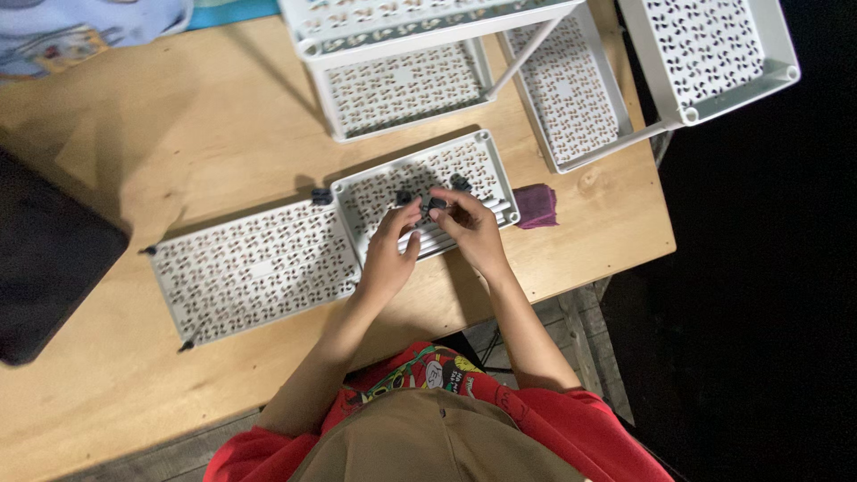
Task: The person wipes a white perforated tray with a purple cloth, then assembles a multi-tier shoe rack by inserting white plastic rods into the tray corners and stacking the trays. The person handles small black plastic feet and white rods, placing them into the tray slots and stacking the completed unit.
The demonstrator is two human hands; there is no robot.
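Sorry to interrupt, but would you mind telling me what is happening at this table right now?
A person in a red top is leaning over a wooden table. The left hand and right hand meet over a white perforated tray, pinching a small dark part between the fingertips. A second tray lies flat beside it, and a partly built white shelf rack stands behind. A purple cloth sits at the right.

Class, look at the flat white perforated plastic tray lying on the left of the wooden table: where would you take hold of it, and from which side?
Grip the flat white perforated plastic tray by its raised rim along the two short ends, coming from above. It lies flat on the wooden table, so nothing fits underneath, and small dark pegs stick out at its corners. Both hands are busy elsewhere.
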